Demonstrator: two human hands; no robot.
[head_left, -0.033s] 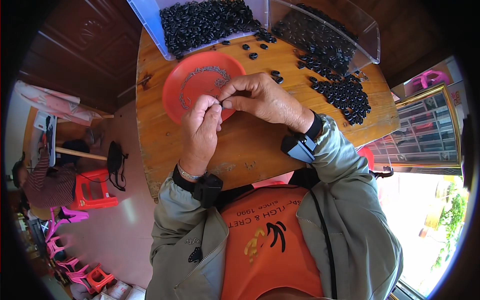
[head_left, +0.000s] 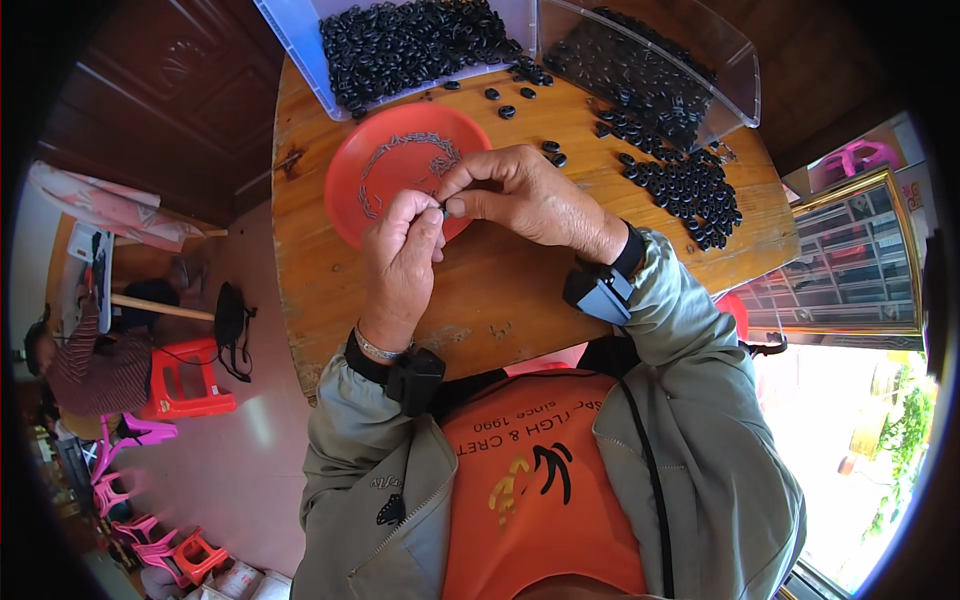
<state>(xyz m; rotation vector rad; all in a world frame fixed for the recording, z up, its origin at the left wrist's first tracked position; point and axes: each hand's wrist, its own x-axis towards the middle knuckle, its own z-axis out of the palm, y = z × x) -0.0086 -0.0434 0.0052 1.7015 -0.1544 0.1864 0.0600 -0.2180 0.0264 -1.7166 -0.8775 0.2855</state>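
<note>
Two hands are shown meeting at the centre of the frame, above the lower right rim of a red plate (head_left: pixel 385 205) that rests on a round wooden table (head_left: pixel 500 290). A small black piece (head_left: pixel 444 209) is pinched where the fingertips of the left hand (head_left: pixel 398 262) and the right hand (head_left: pixel 520 195) come together; thumb and forefinger of each hand are pressed close upon it, and the remaining fingers are curled inward rather than spread. Only a sliver of the piece is seen between the fingertips, so its exact shape cannot be told. Thin grey wire-like parts (head_left: pixel 405 160) are seen lying in an arc on the plate, just above the hands. Loose black pieces (head_left: pixel 680 185) of the same kind are scattered to the upper right of the hands, well apart from the fingers, and more are heaped in a blue-rimmed bin (head_left: pixel 400 40) and a clear bin (head_left: pixel 650 70) along the upper edge. The pinched piece is judged to be very light and rigid, probably smooth enough to slip or spring away if the pressure is uneven; a fingertip pinch across its sides, as shown, is judged the suitable hold. Dark bands are worn on both wrists, and an orange apron (head_left: pixel 540 480) fills the lower centre.
</note>
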